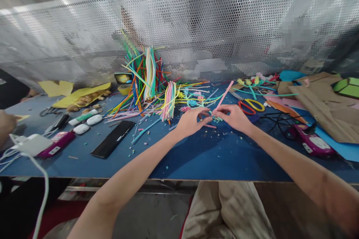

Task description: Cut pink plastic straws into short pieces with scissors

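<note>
Over the middle of the blue table, my right hand pinches a pink pipe cleaner, which slants up to the right. My left hand meets its lower end, thumb and forefinger curled round; the exact contact is small and partly hidden. Below the fingertips lies another short pink piece among tiny cut bits. Behind my hands lie a bundle of pink, white and yellow pipe cleaners and blue curled pieces. Scissors with red and yellow handles rest right of my right hand.
A tall heap of colored pipe cleaners leans near the perforated metal panel. Left are a black phone, a purple power strip and another person's hand. Cardboard and a second purple power strip lie right.
</note>
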A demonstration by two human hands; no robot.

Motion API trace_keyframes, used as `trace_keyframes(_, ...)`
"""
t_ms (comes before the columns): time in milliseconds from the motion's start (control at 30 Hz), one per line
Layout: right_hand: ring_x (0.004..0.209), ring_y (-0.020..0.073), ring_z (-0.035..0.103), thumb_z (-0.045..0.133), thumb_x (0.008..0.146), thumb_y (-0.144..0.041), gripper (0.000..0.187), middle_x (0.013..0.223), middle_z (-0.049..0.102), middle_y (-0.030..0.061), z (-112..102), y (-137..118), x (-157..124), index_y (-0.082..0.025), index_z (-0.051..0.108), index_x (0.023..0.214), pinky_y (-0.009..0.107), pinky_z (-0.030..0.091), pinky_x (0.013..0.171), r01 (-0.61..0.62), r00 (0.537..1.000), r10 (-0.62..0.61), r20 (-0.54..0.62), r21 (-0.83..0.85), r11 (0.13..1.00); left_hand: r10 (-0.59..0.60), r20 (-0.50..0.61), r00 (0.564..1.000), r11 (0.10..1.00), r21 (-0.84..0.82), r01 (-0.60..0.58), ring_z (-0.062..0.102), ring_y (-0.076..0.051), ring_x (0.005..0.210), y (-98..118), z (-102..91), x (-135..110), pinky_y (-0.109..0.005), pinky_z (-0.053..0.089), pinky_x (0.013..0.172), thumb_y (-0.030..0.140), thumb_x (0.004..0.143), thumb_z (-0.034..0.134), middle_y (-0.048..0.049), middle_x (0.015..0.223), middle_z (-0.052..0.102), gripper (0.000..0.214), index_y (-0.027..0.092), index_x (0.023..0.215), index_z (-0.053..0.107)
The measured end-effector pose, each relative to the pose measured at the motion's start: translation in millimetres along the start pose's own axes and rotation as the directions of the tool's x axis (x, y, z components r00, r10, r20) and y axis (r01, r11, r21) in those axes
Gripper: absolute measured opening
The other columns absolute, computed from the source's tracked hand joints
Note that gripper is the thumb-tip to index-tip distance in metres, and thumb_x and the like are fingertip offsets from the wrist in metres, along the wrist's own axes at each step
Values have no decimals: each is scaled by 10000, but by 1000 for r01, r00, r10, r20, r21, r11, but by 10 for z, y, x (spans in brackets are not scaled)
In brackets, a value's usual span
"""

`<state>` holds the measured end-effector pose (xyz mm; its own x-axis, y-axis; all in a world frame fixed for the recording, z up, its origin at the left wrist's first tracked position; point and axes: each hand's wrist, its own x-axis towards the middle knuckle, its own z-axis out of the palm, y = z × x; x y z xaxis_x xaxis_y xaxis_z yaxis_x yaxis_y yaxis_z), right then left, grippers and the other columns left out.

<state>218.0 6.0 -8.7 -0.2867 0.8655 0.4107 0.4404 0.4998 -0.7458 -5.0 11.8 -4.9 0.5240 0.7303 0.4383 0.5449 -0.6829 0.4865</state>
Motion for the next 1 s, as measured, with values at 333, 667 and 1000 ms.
trace_keyframes(333,687,187,602,574,887,-465,296,861,737,36,-97,4,35,-235,760,875,319,458,657,30,1000,-28,10,-240,970,-73,-49,996,988,-138,66,681,-153,722,0,44,-13,-271,500,702,412,927,586,-21,903,770,261,216,982,749)
trace_keyframes(667,1119,418,599,627,809,-322,507,1159,624,353,-905,864,173,27,618,1177,457,438,903,-462,827,510,-236,-803,378,-251,-74,965,872,-449,192,708,-179,668,-53,102,-8,-279,559,602,444,868,656,-66,850,764,291,172,940,731)
trace_keyframes(1000,976,360,679,632,790,-275,290,1028,701,270,-879,892,267,-72,705,984,369,465,756,-437,830,523,-193,-807,396,-394,-47,918,636,-735,236,741,-203,816,-116,105,27,-347,608,806,399,808,736,-129,962,758,340,116,994,699)
